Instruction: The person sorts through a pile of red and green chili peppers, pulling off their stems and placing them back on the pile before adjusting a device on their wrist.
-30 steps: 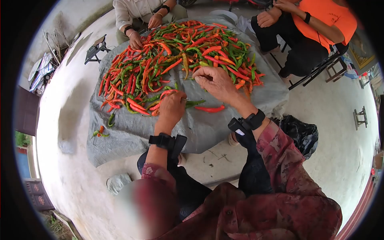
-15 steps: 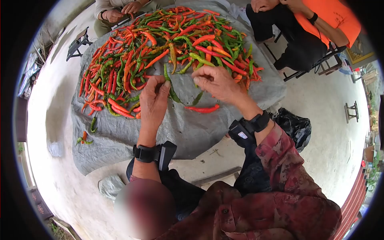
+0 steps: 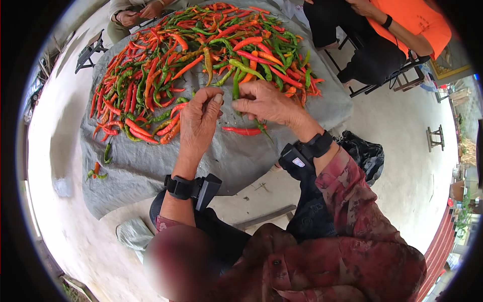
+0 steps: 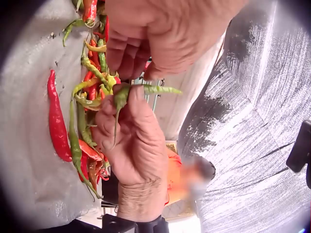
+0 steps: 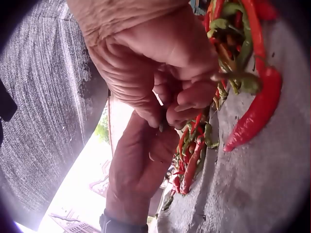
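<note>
Both hands are close together over the near part of a grey cloth. My right hand (image 3: pixel 266 103) pinches a green chili pepper (image 3: pixel 236 86) between thumb and fingers. In the left wrist view, this green chili (image 4: pixel 163 90) has its tip out past the thumb and its thin stem hanging along the fingers. Beside it is my left hand (image 3: pixel 198 121), its fingers loosely curled and the thumb apart from them, nothing visible between. Below the hands a red chili (image 4: pixel 57 116) and another green chili (image 4: pixel 75 141) lie side by side on the cloth.
A big heap of red and green chilies (image 3: pixel 166 65) spreads over the cloth (image 3: pixel 136 171). Across it a person's hand (image 3: pixel 151 9) works; someone in an orange shirt (image 3: pixel 417 25) sits at the right. A black plastic bag (image 3: pixel 365 156) stands on the floor.
The green chili at my left hand a half second ago has left it; a green chili now stands in my right hand's pinch. The view has shifted, moving the heap left and up.
</note>
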Available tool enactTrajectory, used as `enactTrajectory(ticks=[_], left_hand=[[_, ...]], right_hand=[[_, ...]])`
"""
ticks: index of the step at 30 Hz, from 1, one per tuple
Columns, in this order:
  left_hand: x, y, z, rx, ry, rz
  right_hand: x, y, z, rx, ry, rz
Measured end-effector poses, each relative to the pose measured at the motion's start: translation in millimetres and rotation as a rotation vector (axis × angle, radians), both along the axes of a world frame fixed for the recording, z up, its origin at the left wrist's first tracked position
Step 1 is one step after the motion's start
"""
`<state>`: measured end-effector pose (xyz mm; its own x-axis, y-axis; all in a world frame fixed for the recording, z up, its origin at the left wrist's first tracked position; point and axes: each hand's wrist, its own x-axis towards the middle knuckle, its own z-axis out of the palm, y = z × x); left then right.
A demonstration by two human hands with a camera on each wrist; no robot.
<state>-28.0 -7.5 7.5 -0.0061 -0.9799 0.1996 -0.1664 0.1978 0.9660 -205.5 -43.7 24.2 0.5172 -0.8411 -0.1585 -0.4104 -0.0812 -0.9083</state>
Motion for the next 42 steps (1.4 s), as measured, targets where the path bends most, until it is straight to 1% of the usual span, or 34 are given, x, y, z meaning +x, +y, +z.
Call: enactTrajectory(ticks=[1, 3, 4, 5, 6, 7, 9, 10, 12, 13, 14, 15, 16, 17, 18, 19, 21, 22, 23, 24, 25, 26, 28, 29, 30, 31, 33, 35, 36, 37, 38, 39, 41, 42], left_hand=[[0.6, 0.1, -2.1, 0.002, 0.003, -0.003], [3.5, 1.4, -8.7, -0.075, -0.316, -0.122], [0.3, 3.7, -11.9, -0.073, -0.316, -0.126], [-4.7, 5.9, -14.7, -0.079, -0.334, -0.187], [-9.8, 6.7, -14.7, -0.089, -0.354, -0.247], [-15.1, 8.5, -13.0, -0.094, -0.355, -0.25], [-23.7, 11.5, -10.2, 0.055, -0.212, -0.275], [-25.0, 10.2, -11.7, 0.055, -0.213, -0.275], [-26.8, 6.6, -18.0, 0.149, -0.173, -0.312], [-28.6, 6.0, -20.0, 0.15, -0.176, -0.31], [-31.1, 6.1, -21.2, 0.168, -0.123, -0.276], [-31.6, 6.7, -20.6, 0.185, -0.075, -0.238], [-30.4, 7.3, -18.1, 0.184, -0.087, -0.23], [-28.7, 7.7, -13.9, 0.155, -0.172, -0.238], [-25.6, 7.6, -10.7, 0.125, -0.256, -0.246], [-18.9, 5.5, -10.7, 0.122, -0.269, -0.236], [5.2, -1.6, -10.5, -0.37, -0.687, 0.06], [19.4, -4.6, -6.2, -0.334, -0.843, 0.104], [32.5, -6.3, -8.8, -0.336, -0.85, 0.104], [44.4, -8.9, -15.8, -0.313, -0.953, 0.163], [52.9, -11.2, -19.6, -0.291, -1.054, 0.223], [59.8, -12.0, -23.6, -0.211, -1.088, 0.163], [61.1, -17.4, -37.4, -0.27, -1.093, 0.149], [62.4, -19.7, -43.8, -0.322, -1.094, 0.131], [59.9, -19.4, -40.8, -0.324, -1.093, 0.127], [55.9, -17.7, -39.0, -0.274, -1.076, 0.088], [45.1, -13.7, -32.0, -0.225, -1.055, 0.043], [33.1, -9.0, -20.5, -0.157, -1.159, -0.065], [29.7, -7.1, -21.8, -0.157, -1.158, -0.063], [26.7, -5.0, -24.4, -0.192, -1.058, -0.129], [23.9, -2.8, -26.4, -0.224, -0.958, -0.195], [19.4, -0.4, -23.4, -0.218, -0.957, -0.198], [13.7, 5.5, -15.5, -0.332, -0.734, -0.134], [13.1, 7.4, -12.2, -0.332, -0.736, -0.139]], right_hand=[[-6.6, -5.5, 2.2, -0.037, 0.041, -0.054], [-16.2, -16.7, 0.4, -0.068, 0.016, -0.093], [-18.9, -20.7, 0.9, -0.049, -0.028, -0.151], [-21.2, -23.1, 0.6, -0.032, -0.073, -0.208], [-21.8, -24.5, 1.8, -0.02, -0.055, -0.221], [-22.1, -24.1, 2.3, -0.025, -0.056, -0.225], [-20.9, -21.6, 1.2, -0.087, -0.014, -0.142], [-19.4, -22.4, -3.8, -0.241, 0.045, -0.096], [-12.2, -16.1, -10.3, -0.278, 0.01, -0.095], [-9.4, -12.6, -11.3, -0.316, -0.023, -0.094], [-10.9, -11.6, -9.2, -0.3, 0.035, -0.105], [-11.0, -11.9, -5.5, -0.3, 0.025, -0.1], [-11.0, -13.4, -2.2, -0.149, -0.148, -0.259], [-13.1, -15.8, -0.3, 0.006, -0.32, -0.413], [-23.5, -25.6, -3.1, 0.044, -0.368, -0.428], [-33.0, -32.6, -4.6, 0.043, -0.383, -0.418], [-42.5, -42.6, -9.0, 0.177, -0.597, -0.628], [-43.0, -42.2, -9.4, 0.179, -0.606, -0.625], [-43.5, -41.4, -10.0, 0.165, -0.641, -0.676], [-43.0, -41.0, -9.3, 0.148, -0.676, -0.726], [-41.6, -39.5, -8.0, 0.146, -0.681, -0.723], [-40.2, -36.6, -7.3, 0.107, -0.7, -0.738], [-35.6, -30.6, -4.3, 0.064, -0.724, -0.753], [-32.0, -27.0, -3.2, -0.017, -0.704, -0.761], [-29.1, -23.9, -2.4, -0.096, -0.68, -0.772], [-27.9, -21.4, -2.5, -0.094, -0.677, -0.78], [-24.2, -18.5, -2.6, -0.168, -0.493, -0.522], [-14.0, -12.8, -0.2, -0.129, -0.463, -0.526], [-9.7, -11.8, 0.3, -0.163, -0.37, -0.456], [-5.4, -10.0, 0.6, -0.195, -0.277, -0.385], [-1.9, -7.0, 1.1, -0.163, -0.225, -0.381], [-0.6, -7.9, -0.8, -0.158, -0.223, -0.382], [0.8, -7.8, -11.3, -0.317, -0.122, -0.185], [2.7, -7.2, -16.2, -0.37, -0.125, -0.162]])
